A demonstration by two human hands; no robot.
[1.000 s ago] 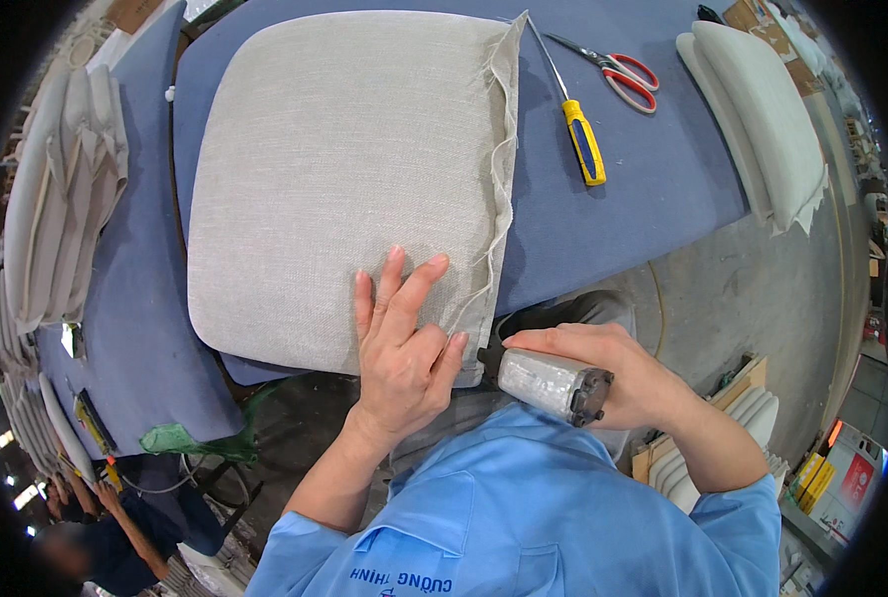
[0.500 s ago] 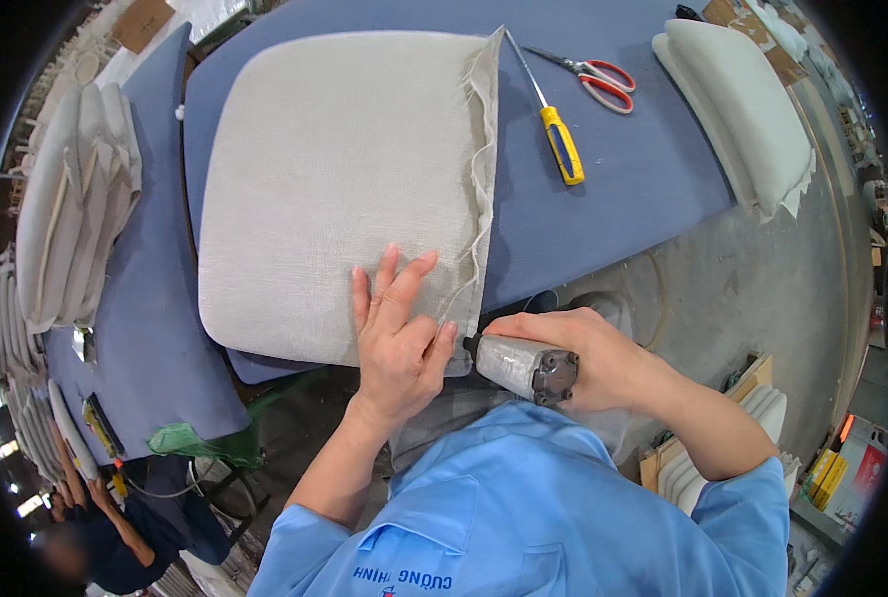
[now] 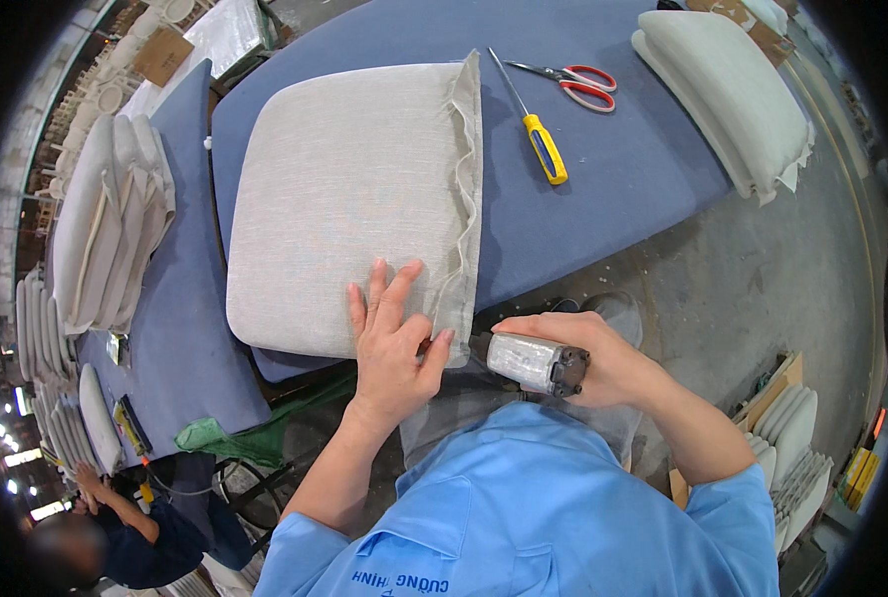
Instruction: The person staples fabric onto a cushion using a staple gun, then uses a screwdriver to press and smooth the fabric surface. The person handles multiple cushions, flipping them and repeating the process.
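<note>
Blue padded cloth covers the worktable (image 3: 623, 189), which fills the middle and top of the frame above a bare concrete floor (image 3: 763, 289) on the right. Nearest, at the bottom centre, sits the person's blue shirt, with both bare forearms rising from it. Just above, right of centre, the right hand (image 3: 603, 358) is wrapped tight around a grey metal power tool (image 3: 536, 362), whose nose points left toward the cushion's near corner; whether it touches the fabric I cannot tell. Beside it, the left hand (image 3: 392, 338) lies flat with its fingers spread, pressing down on the near right corner of a pale grey seat cushion (image 3: 349, 199). That cushion lies at the centre of the frame on the table's near edge, its loose, frayed fabric flap running down its right side. Farther back, right of the cushion, a yellow-handled screwdriver (image 3: 544, 147) lies on the cloth, and beyond it red-handled scissors (image 3: 578, 82) near the top. At the upper right a stack of white cushions (image 3: 728, 95) rests on the table's corner. Along the left edge more pale cushions (image 3: 106, 229) stand in rows, and at the lower left another person (image 3: 125, 527) in dark clothes bends low.
</note>
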